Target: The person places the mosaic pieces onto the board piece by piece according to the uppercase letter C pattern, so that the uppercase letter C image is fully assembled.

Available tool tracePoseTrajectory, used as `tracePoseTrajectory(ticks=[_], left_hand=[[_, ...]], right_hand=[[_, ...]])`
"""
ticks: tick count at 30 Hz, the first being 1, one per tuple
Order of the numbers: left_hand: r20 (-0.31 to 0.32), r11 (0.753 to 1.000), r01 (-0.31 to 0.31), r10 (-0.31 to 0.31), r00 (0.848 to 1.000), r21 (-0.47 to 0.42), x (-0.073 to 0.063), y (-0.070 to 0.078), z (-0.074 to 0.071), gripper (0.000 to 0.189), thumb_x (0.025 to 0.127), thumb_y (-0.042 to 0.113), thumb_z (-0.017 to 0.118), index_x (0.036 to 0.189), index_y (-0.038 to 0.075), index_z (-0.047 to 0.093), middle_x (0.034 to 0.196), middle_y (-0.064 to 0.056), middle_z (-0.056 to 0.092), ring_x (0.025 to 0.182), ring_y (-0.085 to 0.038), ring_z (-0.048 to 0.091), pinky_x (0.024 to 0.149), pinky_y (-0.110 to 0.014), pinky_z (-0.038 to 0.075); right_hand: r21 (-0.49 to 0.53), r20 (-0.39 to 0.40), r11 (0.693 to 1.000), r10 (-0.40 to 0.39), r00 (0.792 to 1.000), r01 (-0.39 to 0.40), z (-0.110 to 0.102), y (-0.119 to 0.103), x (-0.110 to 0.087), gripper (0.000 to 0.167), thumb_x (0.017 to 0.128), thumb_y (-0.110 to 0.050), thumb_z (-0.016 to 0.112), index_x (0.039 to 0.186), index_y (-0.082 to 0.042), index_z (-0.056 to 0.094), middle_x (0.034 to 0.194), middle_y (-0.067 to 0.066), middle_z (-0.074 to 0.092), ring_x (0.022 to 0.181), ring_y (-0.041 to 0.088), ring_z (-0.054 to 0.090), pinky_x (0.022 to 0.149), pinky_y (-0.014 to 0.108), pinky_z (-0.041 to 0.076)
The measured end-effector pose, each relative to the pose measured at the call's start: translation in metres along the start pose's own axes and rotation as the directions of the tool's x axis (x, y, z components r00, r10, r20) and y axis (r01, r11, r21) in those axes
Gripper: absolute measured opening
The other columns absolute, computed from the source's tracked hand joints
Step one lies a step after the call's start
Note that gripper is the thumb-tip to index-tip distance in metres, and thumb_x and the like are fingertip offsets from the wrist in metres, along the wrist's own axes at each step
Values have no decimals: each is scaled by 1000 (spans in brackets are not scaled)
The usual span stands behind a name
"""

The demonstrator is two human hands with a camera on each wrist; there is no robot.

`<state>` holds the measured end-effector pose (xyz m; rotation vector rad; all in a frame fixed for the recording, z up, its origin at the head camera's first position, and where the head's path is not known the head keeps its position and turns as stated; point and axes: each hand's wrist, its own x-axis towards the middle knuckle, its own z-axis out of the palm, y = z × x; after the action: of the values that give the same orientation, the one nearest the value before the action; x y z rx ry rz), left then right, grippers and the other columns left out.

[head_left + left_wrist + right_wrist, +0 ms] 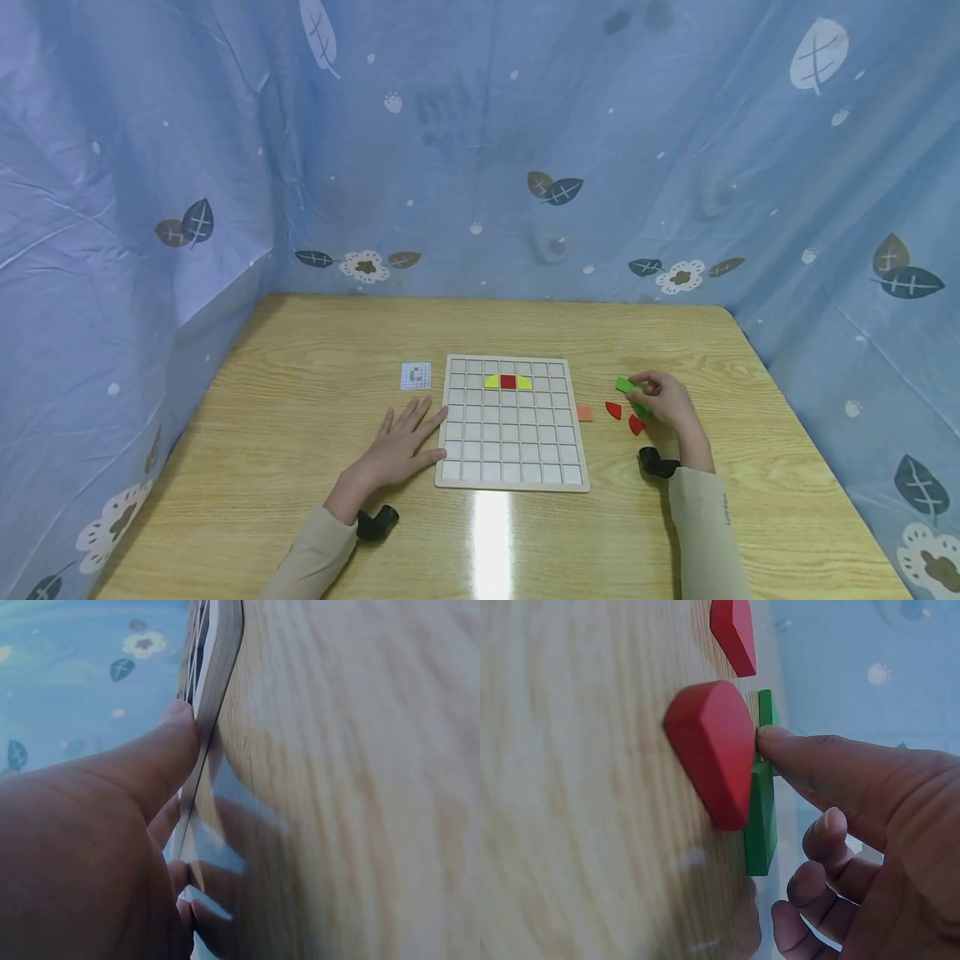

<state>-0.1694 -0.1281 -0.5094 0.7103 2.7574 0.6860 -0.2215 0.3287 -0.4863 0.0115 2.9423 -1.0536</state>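
A pale wooden grid board [510, 452] lies in the middle of the table. In one of its upper rows a red square tile [508, 382] sits between two yellow curved-edge tiles [491, 382]. My left hand [397, 454] is spread flat, its fingertips and thumb touching the board's left edge. Right of the board, my right hand [666, 402] pinches a green tile [624, 384] at the tabletop with thumb and index finger; the index tip is mostly hidden. Another green tile [761, 825] lies below that hand. Two red wedge-shaped tiles [712, 742] lie close by.
An orange tile [585, 413] lies against the board's right edge. A small printed pattern card [416, 376] is left of the board's upper corner. Blue patterned curtain [480, 150] surrounds the wooden table [360, 325] at the back and sides.
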Motion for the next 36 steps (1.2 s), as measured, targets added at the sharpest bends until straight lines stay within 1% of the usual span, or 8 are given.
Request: tracePoseTrajectory(ticks=[5,9,12,15,22,29,36], left_hand=[[-17,1000,-6,6,1000,-5,-1,1,0,64,94,44,47,148,20,23,155,-12,9,142,-34,5,111,-59,-2],[-35,1000,-18,18,999,-10,-1,2,-1,63,94,42,49,148,17,25,155,-15,12,142,-37,7,110,-61,0],[-24,1000,-10,10,1000,-9,-1,2,0,64,94,42,48,148,18,24,155,-14,10,142,-36,6,110,-60,-1],[-8,1000,2,-2,1000,-7,-1,1,0,64,94,44,47,148,20,22,156,-12,8,143,-33,3,111,-59,-3],[-25,1000,-5,5,1000,-21,0,-1,3,64,94,45,47,148,22,22,156,-10,9,143,-33,3,111,-59,-3],[-1,1000,-3,3,1000,-8,1,-1,1,64,94,44,47,149,20,22,156,-11,8,143,-33,2,111,-59,-3],[7,1000,-2,3,1000,-9,1,-2,1,65,94,46,46,149,21,20,156,-10,6,143,-32,1,111,-59,-4]], right_hand=[[-3,0,1000,-10,1000,10,1,-1,-1,32,87,-15,65,113,3,60,85,9,50,76,21,43,63,29,37],[-5,7,1000,-15,1000,15,1,-2,-1,35,88,-19,65,114,3,60,83,8,48,74,20,41,63,30,36],[-5,8,1000,-22,1000,22,1,-4,0,37,88,-22,65,115,3,59,81,6,44,74,20,39,62,30,33],[0,2,1000,-28,1000,28,1,-6,-1,37,87,-23,65,115,2,60,81,5,43,75,20,40,63,30,34],[5,-8,998,-61,998,61,3,-13,0,35,87,-22,66,115,-1,61,85,9,49,76,21,44,63,30,37],[32,-9,995,-97,995,98,8,-20,1,32,87,-19,66,114,-2,62,82,8,48,68,20,41,57,30,36],[61,-5,991,-119,993,119,13,-28,3,31,86,-20,67,112,-4,63,78,7,47,66,17,42,57,28,37]])
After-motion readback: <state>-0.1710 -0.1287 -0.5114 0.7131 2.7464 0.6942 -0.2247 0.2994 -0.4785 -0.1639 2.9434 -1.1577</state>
